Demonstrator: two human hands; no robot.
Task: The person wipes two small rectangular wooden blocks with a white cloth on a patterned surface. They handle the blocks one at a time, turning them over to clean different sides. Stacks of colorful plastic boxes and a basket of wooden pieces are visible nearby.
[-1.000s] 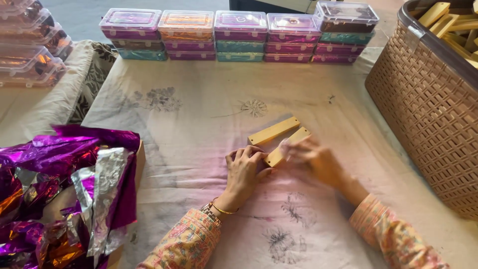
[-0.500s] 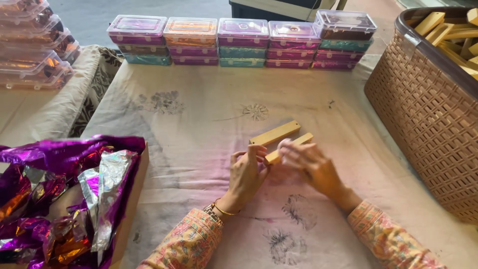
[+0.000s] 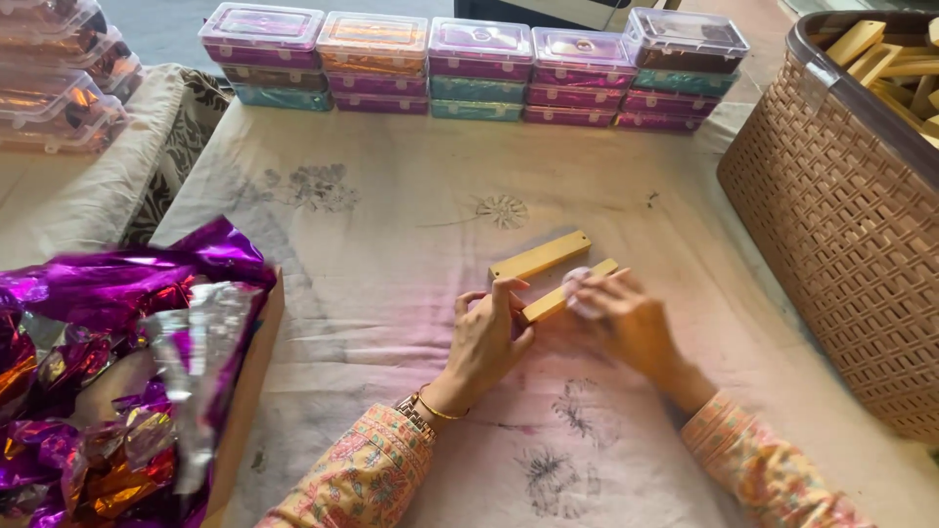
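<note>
Two flat yellow wooden sticks lie side by side on a cloth-covered table (image 3: 391, 274). My left hand (image 3: 484, 342) grips the near end of the closer stick (image 3: 567, 291). My right hand (image 3: 626, 321) rests on the same stick's right part, with a small pale round piece (image 3: 577, 279) at its fingertips. The farther stick (image 3: 540, 256) lies just beyond, touched by neither hand.
A brown woven basket (image 3: 841, 225) holding more wooden sticks stands at the right. Stacked clear-lidded boxes (image 3: 469, 68) in pink, purple and teal line the far edge. A cardboard box of crumpled purple and orange foil (image 3: 117, 372) sits at the left. More clear containers (image 3: 59, 78) stand far left.
My hands have stayed on the nearer stick with small finger shifts. The camera view has moved slightly.
</note>
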